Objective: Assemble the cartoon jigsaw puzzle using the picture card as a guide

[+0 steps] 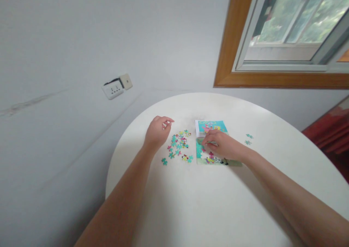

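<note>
1. Surrounding the partly filled jigsaw board on a round white table: loose jigsaw pieces to its left, a picture card along its far edge, two stray pieces rightward.
2. Right hand blocks the board's middle, fingertips bunched; cannot tell whether they pinch anything.
3. Left hand, left of the board, curls loosely; its grip is unclear.
4. Board lies flat, long axis left to right.

White wall socket, wood-framed window
</note>
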Demonstrator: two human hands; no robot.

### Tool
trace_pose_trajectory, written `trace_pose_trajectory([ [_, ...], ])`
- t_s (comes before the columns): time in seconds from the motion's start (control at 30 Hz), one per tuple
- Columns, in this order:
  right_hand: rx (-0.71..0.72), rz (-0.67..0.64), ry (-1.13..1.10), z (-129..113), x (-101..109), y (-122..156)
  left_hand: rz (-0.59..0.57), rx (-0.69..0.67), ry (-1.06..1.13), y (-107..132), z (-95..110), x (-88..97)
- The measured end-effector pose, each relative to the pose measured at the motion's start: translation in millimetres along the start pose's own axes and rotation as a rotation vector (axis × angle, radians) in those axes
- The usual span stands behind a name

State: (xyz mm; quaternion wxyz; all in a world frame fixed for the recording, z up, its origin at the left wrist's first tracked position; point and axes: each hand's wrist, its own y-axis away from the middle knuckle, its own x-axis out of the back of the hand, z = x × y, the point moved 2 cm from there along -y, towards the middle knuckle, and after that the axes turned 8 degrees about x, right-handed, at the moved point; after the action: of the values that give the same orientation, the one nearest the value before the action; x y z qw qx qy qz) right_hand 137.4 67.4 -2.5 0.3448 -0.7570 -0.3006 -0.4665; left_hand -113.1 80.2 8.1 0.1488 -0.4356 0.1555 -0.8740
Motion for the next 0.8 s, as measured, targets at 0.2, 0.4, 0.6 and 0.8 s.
trace_pose_trajectory([
  [0.2,0.058,0.001,0.026,-3.9,-9.6,-0.6,0.012,-0.011,0.031,1.3,-0.1,-1.9],
  [0.4,0.047,-0.027,0.044,-11.3,-6.5,-1.9,0.001,-0.002,0.039,2.4,2.2,-1.7],
  [0.6,0.041,0.000,0.044,-20.6,0.0,-4.2,0.007,0.009,0.044,3.7,1.2,-4.9],
  [0.8,0.127,-0.045,-0.024,-39.2,-8.2,-25.1,0.004,0.004,0.031,4.6,-0.4,-8.6],
])
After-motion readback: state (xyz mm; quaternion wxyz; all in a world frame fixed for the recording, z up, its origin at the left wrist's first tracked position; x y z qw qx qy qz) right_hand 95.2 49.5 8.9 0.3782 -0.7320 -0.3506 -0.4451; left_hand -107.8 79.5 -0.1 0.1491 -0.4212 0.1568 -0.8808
